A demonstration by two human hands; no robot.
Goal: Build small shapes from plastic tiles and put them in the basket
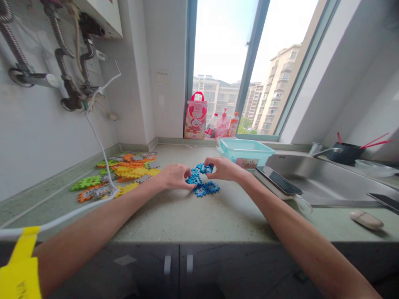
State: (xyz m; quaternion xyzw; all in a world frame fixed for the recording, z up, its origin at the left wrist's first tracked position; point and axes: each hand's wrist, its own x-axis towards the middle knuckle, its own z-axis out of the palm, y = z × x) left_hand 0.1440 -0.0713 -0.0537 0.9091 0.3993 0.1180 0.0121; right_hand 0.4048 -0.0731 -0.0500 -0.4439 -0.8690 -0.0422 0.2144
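Several blue plastic building pieces with gear-like toothed edges lie bunched on the counter, between my two hands. My left hand [176, 176] has its thumb and fingers closed around a blue piece [193, 179] at the left of the bunch. Opposite it, my right hand [223, 168] pinches another blue piece [204, 168] at the back, thumb on the near side. Closer to me, a pair of darker blue pieces [207, 189] rests on the counter just below my fingertips. My fingers partly cover the held pieces, so whether they are joined is hard to see.
To the left lies a spread of yellow, orange, green and grey toothed pieces [132, 171], crossed by a white cable [102, 145]. A turquoise tub [246, 146] stands behind my right hand. A phone [279, 180] lies beside the sink [324, 182]; a mouse [366, 219] is further right.
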